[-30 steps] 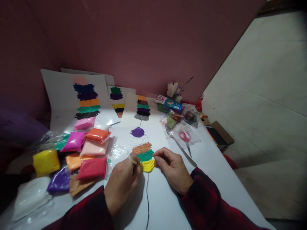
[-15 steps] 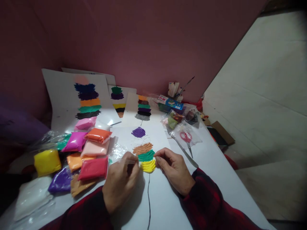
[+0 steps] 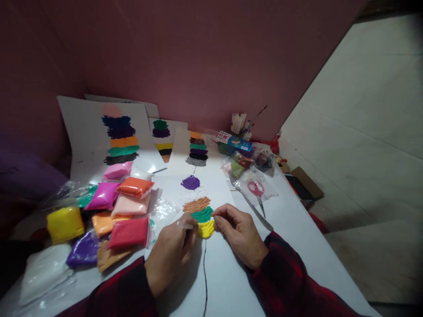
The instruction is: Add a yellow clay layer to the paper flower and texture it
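Observation:
On a white sheet (image 3: 228,264) are stacked bands of modelling clay: purple (image 3: 191,182), white, brown (image 3: 197,204), green (image 3: 203,214) and yellow (image 3: 206,229), with a thin black line running down below. My left hand (image 3: 173,251) is closed around a clear plastic tool (image 3: 185,225), its fingertips covering the left ends of the green and yellow bands. At their right ends, the thumb and index finger of my right hand (image 3: 241,233) are pinched together against the clay edge. Whatever may be between those fingertips is hidden.
Bagged clay packs, including a red one (image 3: 128,232) and a yellow one (image 3: 65,224), pile up at left. Finished clay pictures (image 3: 121,136) lean against the wall. A fork (image 3: 251,200), red-handled scissors (image 3: 257,190) and a clay box (image 3: 234,141) lie at right.
My left hand has shifted a little to the right with the clear tool, covering more of the left ends of the bands. My right hand has stayed almost still.

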The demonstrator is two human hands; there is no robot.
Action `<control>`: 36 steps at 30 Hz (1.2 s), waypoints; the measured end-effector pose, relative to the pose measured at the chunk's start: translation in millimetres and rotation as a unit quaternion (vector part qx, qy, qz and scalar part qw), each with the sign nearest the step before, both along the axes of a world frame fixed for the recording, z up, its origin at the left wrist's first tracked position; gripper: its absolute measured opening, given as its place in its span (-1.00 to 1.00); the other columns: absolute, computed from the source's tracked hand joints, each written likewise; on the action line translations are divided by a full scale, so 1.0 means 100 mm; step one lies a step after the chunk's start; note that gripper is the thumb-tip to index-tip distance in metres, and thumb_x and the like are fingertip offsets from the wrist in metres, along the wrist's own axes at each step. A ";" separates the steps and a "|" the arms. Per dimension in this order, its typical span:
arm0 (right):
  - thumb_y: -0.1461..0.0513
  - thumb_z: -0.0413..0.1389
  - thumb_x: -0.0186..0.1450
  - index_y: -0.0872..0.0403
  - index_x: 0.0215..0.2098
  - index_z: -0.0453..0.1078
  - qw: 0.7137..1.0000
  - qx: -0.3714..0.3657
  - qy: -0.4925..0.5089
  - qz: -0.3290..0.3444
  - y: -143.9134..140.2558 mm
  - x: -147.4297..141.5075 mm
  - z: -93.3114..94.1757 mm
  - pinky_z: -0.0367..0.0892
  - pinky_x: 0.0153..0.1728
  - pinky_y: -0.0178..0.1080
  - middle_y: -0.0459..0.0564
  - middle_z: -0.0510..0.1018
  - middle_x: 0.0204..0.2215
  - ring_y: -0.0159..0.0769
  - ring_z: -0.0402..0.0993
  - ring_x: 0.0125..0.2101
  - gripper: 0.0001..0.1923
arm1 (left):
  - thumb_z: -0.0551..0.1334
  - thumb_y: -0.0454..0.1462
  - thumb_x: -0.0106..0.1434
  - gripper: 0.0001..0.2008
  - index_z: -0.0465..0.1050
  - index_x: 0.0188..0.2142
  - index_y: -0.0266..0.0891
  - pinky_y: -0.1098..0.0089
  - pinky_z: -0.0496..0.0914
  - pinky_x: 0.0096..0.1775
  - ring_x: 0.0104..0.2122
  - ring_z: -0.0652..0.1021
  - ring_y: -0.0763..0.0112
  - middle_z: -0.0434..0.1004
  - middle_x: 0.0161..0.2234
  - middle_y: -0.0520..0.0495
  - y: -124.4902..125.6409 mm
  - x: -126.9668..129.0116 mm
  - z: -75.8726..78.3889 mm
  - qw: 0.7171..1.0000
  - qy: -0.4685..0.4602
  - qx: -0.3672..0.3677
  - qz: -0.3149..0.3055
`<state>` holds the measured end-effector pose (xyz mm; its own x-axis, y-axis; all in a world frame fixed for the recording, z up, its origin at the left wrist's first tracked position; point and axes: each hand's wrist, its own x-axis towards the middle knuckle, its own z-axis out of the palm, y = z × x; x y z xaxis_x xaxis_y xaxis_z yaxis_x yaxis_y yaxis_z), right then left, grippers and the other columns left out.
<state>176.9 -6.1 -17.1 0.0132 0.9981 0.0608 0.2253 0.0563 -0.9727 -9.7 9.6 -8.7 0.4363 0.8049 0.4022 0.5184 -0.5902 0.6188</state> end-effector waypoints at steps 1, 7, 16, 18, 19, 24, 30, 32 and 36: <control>0.23 0.09 0.30 0.12 -0.34 0.42 1.000 0.000 0.000 0.000 0.00 0.00 0.00 0.13 -0.61 -0.40 -0.13 0.40 -0.57 -0.46 0.23 -0.59 -0.88 | 0.01 -0.41 0.30 -0.85 0.28 -0.33 -0.19 0.49 0.22 -0.60 -0.68 0.36 0.50 0.37 -0.58 0.11 0.00 0.00 0.00 1.000 0.006 -0.003 0.003; 0.23 0.09 0.30 0.11 -0.33 0.42 1.000 -0.004 -0.002 -0.004 -0.01 0.00 0.02 0.14 -0.62 -0.40 -0.13 0.40 -0.58 -0.45 0.24 -0.59 -0.88 | -0.01 -0.39 0.30 -0.83 0.25 -0.38 -0.16 0.44 0.24 -0.56 -0.66 0.42 0.44 0.39 -0.58 0.08 -0.01 -0.01 0.02 0.998 0.049 -0.006 0.025; 0.23 0.09 0.29 0.11 -0.34 0.42 1.000 -0.011 0.001 -0.006 0.00 -0.01 0.03 0.15 -0.61 -0.39 -0.13 0.40 -0.57 -0.44 0.25 -0.58 -0.89 | -0.03 -0.34 0.32 -0.84 0.20 -0.40 -0.15 0.42 0.26 -0.57 -0.66 0.43 0.41 0.36 -0.60 0.07 0.02 -0.06 0.02 0.995 0.079 0.007 0.063; 0.23 0.10 0.29 0.11 -0.34 0.42 1.000 -0.012 0.003 -0.007 -0.01 -0.01 0.03 0.15 -0.61 -0.39 -0.13 0.40 -0.58 -0.44 0.25 -0.58 -0.89 | -0.04 -0.34 0.31 -0.83 0.19 -0.41 -0.15 0.42 0.25 -0.58 -0.68 0.41 0.41 0.34 -0.62 0.08 0.01 -0.06 0.04 0.995 0.084 0.005 0.062; 0.23 0.10 0.28 0.11 -0.35 0.42 1.000 -0.012 0.004 -0.008 -0.01 -0.01 0.03 0.16 -0.60 -0.39 -0.13 0.39 -0.58 -0.44 0.25 -0.58 -0.89 | -0.04 -0.35 0.31 -0.83 0.19 -0.41 -0.15 0.43 0.25 -0.59 -0.68 0.41 0.42 0.34 -0.62 0.08 0.01 -0.06 0.04 0.995 0.084 0.005 0.060; 0.22 0.09 0.29 0.11 -0.34 0.42 1.000 -0.012 0.005 -0.007 -0.01 -0.01 0.04 0.15 -0.61 -0.39 -0.13 0.40 -0.57 -0.44 0.25 -0.59 -0.88 | -0.03 -0.38 0.29 -0.82 0.20 -0.42 -0.16 0.43 0.25 -0.59 -0.69 0.38 0.44 0.33 -0.62 0.09 0.00 -0.07 0.05 0.993 0.090 0.029 0.066; 0.22 0.09 0.29 0.11 -0.34 0.42 1.000 -0.007 -0.001 -0.006 0.00 -0.01 0.03 0.14 -0.62 -0.39 -0.13 0.40 -0.59 -0.44 0.25 -0.59 -0.88 | 0.02 -0.41 0.26 -0.85 0.26 -0.39 -0.19 0.48 0.29 -0.55 -0.64 0.42 0.49 0.39 -0.58 0.08 -0.02 -0.10 0.07 0.996 0.036 0.064 0.059; 0.22 0.10 0.29 0.11 -0.34 0.42 1.000 -0.008 0.000 -0.007 0.00 -0.01 0.04 0.13 -0.62 -0.39 -0.13 0.39 -0.58 -0.44 0.25 -0.59 -0.88 | 0.05 -0.41 0.27 -0.87 0.29 -0.36 -0.20 0.50 0.29 -0.54 -0.64 0.42 0.51 0.40 -0.56 0.09 -0.02 -0.10 0.08 0.996 0.004 0.060 0.059; 0.23 0.09 0.29 0.11 -0.33 0.42 1.000 -0.008 -0.004 -0.006 -0.01 -0.01 0.03 0.13 -0.62 -0.39 -0.13 0.40 -0.58 -0.44 0.25 -0.58 -0.88 | 0.09 -0.39 0.30 -0.91 0.33 -0.30 -0.21 0.53 0.31 -0.56 -0.63 0.43 0.55 0.44 -0.51 0.08 -0.03 -0.09 0.07 0.998 -0.051 0.007 0.045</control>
